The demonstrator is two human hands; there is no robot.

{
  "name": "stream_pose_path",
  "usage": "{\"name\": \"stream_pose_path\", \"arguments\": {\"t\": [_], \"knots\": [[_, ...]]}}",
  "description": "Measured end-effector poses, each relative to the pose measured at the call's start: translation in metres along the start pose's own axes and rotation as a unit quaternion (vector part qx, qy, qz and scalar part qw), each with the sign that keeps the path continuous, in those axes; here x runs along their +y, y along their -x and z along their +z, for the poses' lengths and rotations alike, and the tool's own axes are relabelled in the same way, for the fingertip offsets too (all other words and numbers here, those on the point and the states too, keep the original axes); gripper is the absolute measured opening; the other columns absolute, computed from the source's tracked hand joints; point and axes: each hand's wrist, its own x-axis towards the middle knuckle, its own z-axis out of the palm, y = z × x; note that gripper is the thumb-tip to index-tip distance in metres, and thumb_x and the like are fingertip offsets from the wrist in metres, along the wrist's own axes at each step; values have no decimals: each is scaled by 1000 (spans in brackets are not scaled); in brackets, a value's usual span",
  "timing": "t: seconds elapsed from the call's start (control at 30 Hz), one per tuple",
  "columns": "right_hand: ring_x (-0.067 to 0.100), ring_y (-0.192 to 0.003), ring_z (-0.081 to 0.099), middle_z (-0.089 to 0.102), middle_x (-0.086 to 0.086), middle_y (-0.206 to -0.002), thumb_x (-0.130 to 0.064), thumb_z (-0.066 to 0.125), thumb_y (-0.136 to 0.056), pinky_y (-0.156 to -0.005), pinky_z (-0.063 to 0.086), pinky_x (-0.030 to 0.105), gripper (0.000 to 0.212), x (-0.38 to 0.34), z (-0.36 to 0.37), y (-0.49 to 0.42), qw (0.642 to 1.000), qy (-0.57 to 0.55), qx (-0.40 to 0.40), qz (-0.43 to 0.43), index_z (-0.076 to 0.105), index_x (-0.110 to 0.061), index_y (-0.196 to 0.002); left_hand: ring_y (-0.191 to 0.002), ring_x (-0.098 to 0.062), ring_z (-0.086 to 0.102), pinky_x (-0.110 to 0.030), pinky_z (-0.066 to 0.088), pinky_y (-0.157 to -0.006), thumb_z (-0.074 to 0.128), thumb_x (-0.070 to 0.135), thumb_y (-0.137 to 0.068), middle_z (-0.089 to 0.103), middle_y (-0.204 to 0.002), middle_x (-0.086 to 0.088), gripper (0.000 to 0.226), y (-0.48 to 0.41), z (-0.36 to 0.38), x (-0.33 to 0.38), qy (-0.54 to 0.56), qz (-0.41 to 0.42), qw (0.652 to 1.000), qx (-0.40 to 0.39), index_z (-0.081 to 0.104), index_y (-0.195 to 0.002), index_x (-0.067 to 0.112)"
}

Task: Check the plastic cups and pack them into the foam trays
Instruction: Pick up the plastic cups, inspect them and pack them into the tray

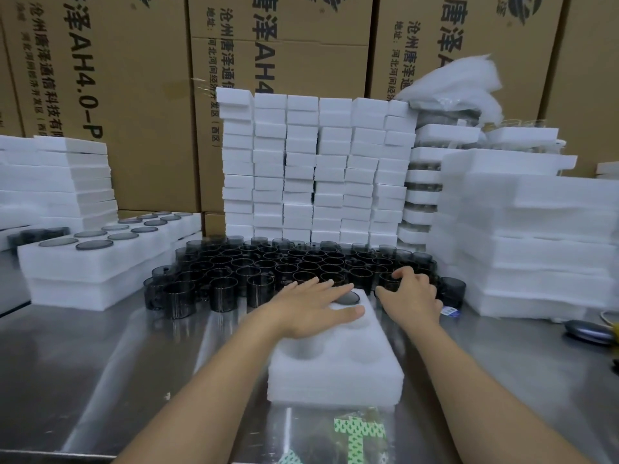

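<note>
A white foam tray [338,370] with round pockets lies on the steel table in front of me. One dark cup [348,298] sits upside down in its far pocket. My left hand [311,306] lies flat on the tray's far end, fingers straight, next to that cup. My right hand [410,291] reaches past the tray's right corner into a crowd of several dark smoky plastic cups [268,266], its fingers curled over one cup [390,279]. The nearer pockets of the tray hold nothing.
A filled foam tray [100,252] with upside-down cups rests on another at the left. Stacks of foam blocks [315,169] rise behind the cups, with more foam stacks [526,236] at the right. Cardboard boxes [134,78] form the back wall. A dark oval object [589,331] lies far right.
</note>
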Motion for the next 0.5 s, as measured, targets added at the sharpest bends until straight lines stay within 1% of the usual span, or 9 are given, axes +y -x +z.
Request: {"name": "stream_pose_path", "arguments": {"t": [0.07,0.13,0.17,0.2,0.23,0.3,0.37,0.4,0.5], "knots": [[33,-135,45,48,7,-145,-37,70,-93,-111,35,48,48,3,2,0,1000,11,-20,11,51,-29,-136,-156,-12,36,-46,25,-127,34,83,-99,41,-167,21,66,-1,1,-3,57,23,997,54,43,-157,53],[33,-132,49,50,8,-143,-32,70,-93,-110,37,48,49,6,0,-1,999,14,-31,20,50,-28,-137,-114,-7,67,-44,50,-103,39,78,-99,68,-135,26,49,-1,2,-5,149,40,983,98,69,-128,52],[33,-130,51,52,8,-141,-30,70,-92,-110,39,48,49,6,-2,-2,999,15,-33,22,50,-28,-137,-95,-8,68,-44,55,-91,41,76,-97,73,-121,24,44,-1,2,-6,189,43,973,122,73,-114,51],[33,-128,52,55,8,-139,-29,71,-91,-109,40,47,49,5,-4,-2,999,14,-29,21,51,-28,-136,-95,-8,68,-45,57,-91,43,75,-96,72,-118,22,41,-1,3,-7,209,37,966,150,73,-110,50],[33,-127,53,57,8,-136,-29,72,-89,-108,41,47,50,3,-7,-2,1000,9,-15,10,53,-28,-136,-108,-7,66,-45,56,-98,44,74,-95,69,-123,21,42,-2,4,-9,206,25,962,179,73,-112,49],[33,-126,53,61,7,-132,-29,76,-84,-106,42,47,53,-7,-15,0,997,-38,46,-40,58,-27,-133,-125,-6,59,-44,50,-109,47,72,-93,62,-131,21,46,-4,5,-13,168,7,957,236,68,-126,48],[26,-123,53,63,2,-126,-27,79,-80,-104,45,44,54,-20,-23,5,975,-147,113,-124,59,-26,-131,-122,-4,57,-41,51,-107,57,61,-96,58,-130,22,46,-5,4,-14,166,2,945,283,56,-140,49],[21,-120,52,62,-3,-124,-25,77,-79,-103,45,39,55,-26,-26,9,956,-196,136,-173,59,-27,-131,-120,-3,57,-38,51,-105,62,55,-97,56,-130,23,50,-5,4,-14,172,6,938,302,50,-145,50],[9,-118,52,59,-14,-125,-19,73,-78,-101,41,21,61,-41,-26,23,909,-236,154,-306,56,-30,-135,-121,4,56,-31,49,-101,76,42,-93,52,-133,30,71,-4,2,-12,189,26,922,337,39,-153,53]]}}
